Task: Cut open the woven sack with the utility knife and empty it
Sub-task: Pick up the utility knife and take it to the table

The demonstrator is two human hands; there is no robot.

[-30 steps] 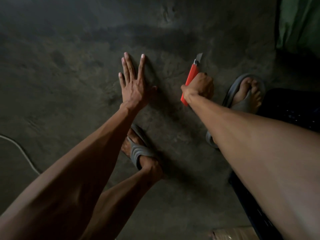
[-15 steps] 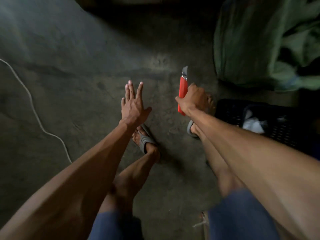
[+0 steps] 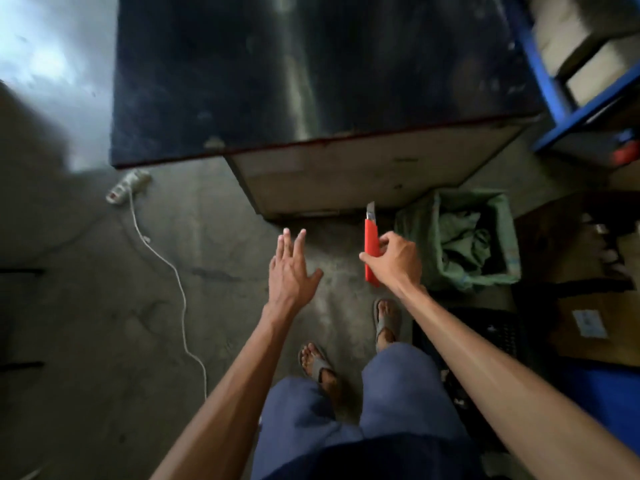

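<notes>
Woven sack (image 3: 460, 244), green and soft, sits on the floor (image 3: 104, 341) to the right, close to the front of the dark worktop (image 3: 311, 81). Its top looks open, with crumpled green stuff inside. I can see no cut on it, so the job looks like it has not begun. The right grip (image 3: 394, 261), a bare hand, is closed round the red utility knife (image 3: 371, 244). The blade is pushed out and points to the far side. The knife is just left of the sack and not touching it. The left grip (image 3: 289, 271) is loose, with fingers straight and spread, and holds nothing. It hangs a little way left of the knife. What could go wrong? The blade is bare, so if the left grip crosses over to hold the sack, it could get cut. The feet wear open sandals (image 3: 388, 323), so a dropped knife could hurt toes. The sack is floppy, so the blade could snag and then jump. A white cord (image 3: 173, 271) lies on the floor to the left, and a foot could catch on it. The room is dim, so all of this is harder to see.
</notes>
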